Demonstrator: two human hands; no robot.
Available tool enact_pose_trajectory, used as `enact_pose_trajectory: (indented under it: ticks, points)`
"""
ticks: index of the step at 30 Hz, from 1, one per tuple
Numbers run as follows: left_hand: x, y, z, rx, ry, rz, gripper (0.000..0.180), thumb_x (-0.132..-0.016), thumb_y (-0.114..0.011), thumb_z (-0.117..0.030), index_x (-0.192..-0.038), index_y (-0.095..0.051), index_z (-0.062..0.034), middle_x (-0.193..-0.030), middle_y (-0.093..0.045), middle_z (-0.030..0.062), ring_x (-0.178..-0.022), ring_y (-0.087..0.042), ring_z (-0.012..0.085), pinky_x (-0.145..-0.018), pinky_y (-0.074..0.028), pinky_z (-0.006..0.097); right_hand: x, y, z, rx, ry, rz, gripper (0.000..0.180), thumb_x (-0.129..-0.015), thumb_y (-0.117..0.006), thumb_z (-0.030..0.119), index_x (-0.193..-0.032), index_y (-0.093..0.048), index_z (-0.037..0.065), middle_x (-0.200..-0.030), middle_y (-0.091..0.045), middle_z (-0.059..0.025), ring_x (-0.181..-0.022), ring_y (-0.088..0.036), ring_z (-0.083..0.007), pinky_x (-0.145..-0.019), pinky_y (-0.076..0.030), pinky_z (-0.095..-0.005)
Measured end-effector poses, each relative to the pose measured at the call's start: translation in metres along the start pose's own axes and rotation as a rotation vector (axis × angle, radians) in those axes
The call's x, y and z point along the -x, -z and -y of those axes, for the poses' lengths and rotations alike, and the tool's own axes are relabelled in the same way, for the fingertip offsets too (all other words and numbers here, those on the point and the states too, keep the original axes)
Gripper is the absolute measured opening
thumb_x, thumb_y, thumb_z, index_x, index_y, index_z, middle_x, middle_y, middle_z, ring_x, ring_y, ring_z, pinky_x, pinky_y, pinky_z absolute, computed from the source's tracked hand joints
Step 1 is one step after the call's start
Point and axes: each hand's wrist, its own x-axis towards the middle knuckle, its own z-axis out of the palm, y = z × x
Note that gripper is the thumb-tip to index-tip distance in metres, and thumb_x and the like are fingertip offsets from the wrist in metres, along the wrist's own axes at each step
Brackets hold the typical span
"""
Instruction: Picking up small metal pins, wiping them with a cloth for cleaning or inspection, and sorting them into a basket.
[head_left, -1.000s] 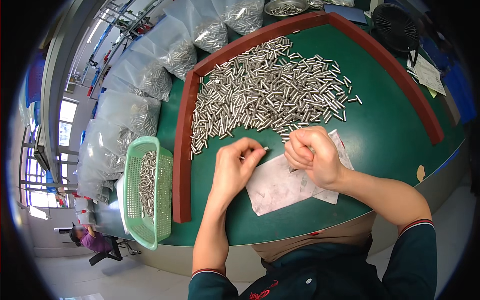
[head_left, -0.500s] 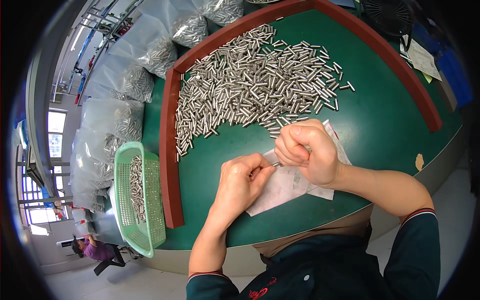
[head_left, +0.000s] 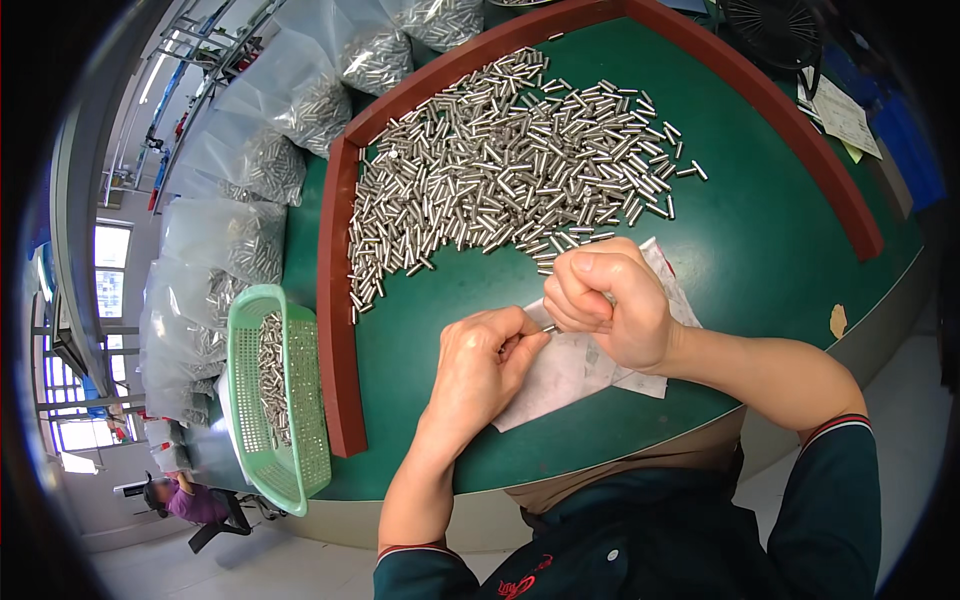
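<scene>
My left hand [head_left: 478, 365] is closed in a pinch, thumb against fingertips. A short shiny metal pin [head_left: 549, 329] shows at those fingertips, reaching toward my other hand; much of it is hidden. Curled into a fist just beside it is my right hand [head_left: 615, 305], and whatever lies inside the fist is hidden. Both hands are over a stained white sheet [head_left: 560, 385], cloth or paper, on the green tabletop [head_left: 780, 260]. Beyond them spreads a large heap of short metal pins [head_left: 500, 165].
A dark red raised border [head_left: 340, 300] edges the work area on the left, back and right. Left of it stands a green plastic basket [head_left: 312, 440] with pins inside. Clear bags of pins [head_left: 262, 240] line the far left. A black fan [head_left: 770, 35] and papers [head_left: 840, 115] are at the back right.
My right fist has shifted very slightly to the left. Otherwise the hands, the sheet and the heap look the same.
</scene>
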Motion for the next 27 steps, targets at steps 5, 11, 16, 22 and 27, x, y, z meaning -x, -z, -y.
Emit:
enact_pose_trajectory:
  ticks: [5, 11, 16, 22, 27]
  points:
    - [0.0, 0.0, -0.003, -0.015, -0.031, -0.02, 0.008, -0.068, -0.064, -0.001, -0.068, -0.057, 0.0024, -0.054, -0.052, 0.0078, -0.045, -0.042, 0.0133, -0.044, -0.035, 0.026, 0.0, -0.003, 0.001, 0.035, 0.023, 0.013, 0.037, -0.081, -0.037, 0.02, -0.047, -0.027, 0.01, -0.044, -0.025, 0.0023, -0.042, -0.02, -0.0076, -0.04, -0.017, -0.0239]
    - [-0.002, -0.004, -0.006, 0.006, -0.068, -0.063, 0.011, -0.066, -0.061, 0.0, -0.062, -0.05, 0.0007, -0.053, -0.048, 0.0128, -0.049, -0.049, 0.0286, -0.047, -0.038, 0.036, 0.0, -0.007, -0.002, 0.219, 0.079, 0.039, 0.03, -0.077, -0.037, 0.015, -0.051, -0.025, 0.004, -0.048, -0.027, -0.001, -0.047, -0.025, -0.0077, -0.043, -0.022, -0.0263]
    - [-0.004, -0.002, -0.011, 0.012, -0.074, -0.07, 0.009, -0.067, -0.061, 0.0, -0.064, -0.052, 0.0006, -0.055, -0.05, 0.0139, -0.051, -0.05, 0.0298, -0.048, -0.039, 0.036, -0.003, -0.008, -0.004, 0.295, 0.087, 0.032, 0.028, -0.076, -0.037, 0.014, -0.053, -0.026, 0.002, -0.049, -0.028, -0.0022, -0.048, -0.026, -0.0086, -0.043, -0.024, -0.0281]
    - [-0.002, 0.005, -0.005, 0.106, 0.058, -0.03, 0.009, -0.073, -0.06, -0.004, -0.068, -0.054, 0.0005, -0.054, -0.049, 0.0069, -0.048, -0.047, 0.0177, -0.047, -0.038, 0.03, 0.0, -0.008, -0.002, 0.144, 0.06, 0.007, 0.034, -0.08, -0.034, 0.014, -0.047, -0.027, 0.008, -0.045, -0.026, 0.0007, -0.043, -0.022, -0.0084, -0.043, -0.02, -0.0243]
    - [-0.005, 0.015, 0.019, 1.417, 0.276, 0.208, 0.012, -0.081, -0.058, -0.014, -0.082, -0.049, -0.0057, -0.072, -0.047, 0.004, -0.054, -0.031, 0.0048, -0.048, -0.027, 0.018, 0.001, -0.004, 0.001, 0.075, -0.026, -0.002, 0.035, -0.08, -0.036, 0.018, -0.047, -0.026, 0.009, -0.044, -0.025, 0.0016, -0.042, -0.021, -0.0084, -0.041, -0.018, -0.0244]
